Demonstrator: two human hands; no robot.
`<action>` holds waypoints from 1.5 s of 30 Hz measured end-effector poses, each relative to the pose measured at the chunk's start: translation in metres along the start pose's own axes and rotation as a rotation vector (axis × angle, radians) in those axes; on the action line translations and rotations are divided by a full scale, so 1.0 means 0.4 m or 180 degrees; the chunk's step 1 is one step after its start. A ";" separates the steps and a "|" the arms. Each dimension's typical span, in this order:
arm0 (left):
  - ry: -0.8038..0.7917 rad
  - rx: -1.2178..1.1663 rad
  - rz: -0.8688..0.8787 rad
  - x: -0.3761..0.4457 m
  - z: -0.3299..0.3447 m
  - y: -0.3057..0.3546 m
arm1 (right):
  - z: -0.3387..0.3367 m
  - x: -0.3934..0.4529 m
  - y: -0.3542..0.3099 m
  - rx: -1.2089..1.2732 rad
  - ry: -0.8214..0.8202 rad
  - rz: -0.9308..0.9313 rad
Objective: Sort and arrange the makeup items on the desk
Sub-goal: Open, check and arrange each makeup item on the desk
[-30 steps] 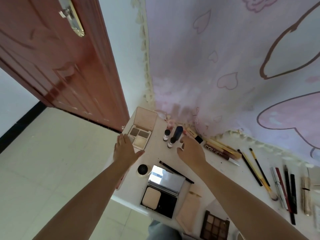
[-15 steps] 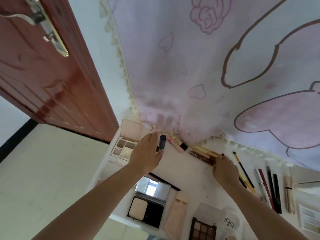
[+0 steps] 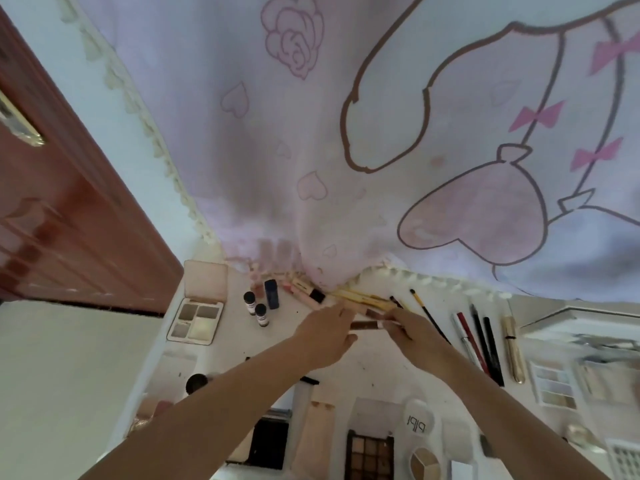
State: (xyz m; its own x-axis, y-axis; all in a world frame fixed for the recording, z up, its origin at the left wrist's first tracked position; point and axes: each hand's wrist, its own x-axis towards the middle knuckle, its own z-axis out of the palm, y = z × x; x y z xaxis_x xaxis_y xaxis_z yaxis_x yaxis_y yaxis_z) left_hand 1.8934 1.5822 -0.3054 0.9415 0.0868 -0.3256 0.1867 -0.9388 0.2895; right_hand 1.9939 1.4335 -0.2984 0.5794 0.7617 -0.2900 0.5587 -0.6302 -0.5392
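Meeting over the middle of the desk [image 3: 374,372], both hands now share one slim brown tube [image 3: 363,324]: half a second ago they were well apart, the left hand [image 3: 325,336] lifting a dark blue bottle and the right hand [image 3: 412,332] reaching into the heap of sticks at the back. The left hand's fingers touch the tube's near end, the right hand pinches its pale-capped end, though blur keeps me from telling how firmly either one holds. Taking that tube as the landmark, nearest me and below it lie the brown eyeshadow palette [image 3: 369,453] and a round white compact [image 3: 419,422]. Left of the tube and a little farther back, the blue bottle [image 3: 272,294] stands upright again beside two small dark-capped vials [image 3: 255,308], with the open pale palette [image 3: 197,318] beyond them toward the door. To the right of the tube, the pencils and liners [image 3: 479,341] lie in a neat row. Just behind it, under the curtain hem, the jumble of yellow and pink sticks [image 3: 360,299] waits. I'd judge the bottles are grouped, and the sticks are being pulled out next, one by one.
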 end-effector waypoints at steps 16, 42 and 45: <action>-0.0154 -0.1897 0.0613 -0.097 -0.151 0.021 | -0.159 -0.105 -0.142 0.1299 0.0568 -0.0679; 0.0221 -0.1453 0.0196 -0.091 -0.093 -0.024 | -0.108 -0.048 -0.076 0.2540 -0.0010 -0.0108; 0.0111 -0.1297 0.0278 -0.079 -0.088 0.000 | -0.105 -0.057 -0.052 0.1834 0.0095 0.0069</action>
State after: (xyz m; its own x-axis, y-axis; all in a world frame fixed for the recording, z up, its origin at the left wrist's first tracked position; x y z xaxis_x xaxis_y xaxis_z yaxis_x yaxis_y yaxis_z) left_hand 1.8736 1.5913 -0.2634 0.9663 0.0306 -0.2555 0.1949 -0.7350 0.6494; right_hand 1.9940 1.4230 -0.2474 0.6083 0.7396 -0.2879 0.1379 -0.4557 -0.8794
